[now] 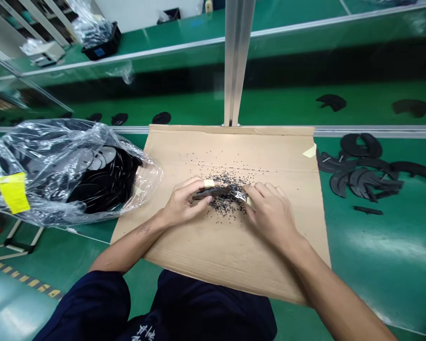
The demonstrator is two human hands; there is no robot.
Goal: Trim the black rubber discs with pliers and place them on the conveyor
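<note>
The left hand is closed and pinches a dark piece between thumb and fingers, and one finger has a pale tape. The right hand is just beside it and pinches a small metal tool, but I cannot tell its exact kind. Both hands are above a cardboard sheet, with many black crumbs under and between them. To the left of the hands, a plastic bag holds many black discs. To the right, black pieces lie on the green bench, already out of the bag. Nothing stands between the hands.
</note>
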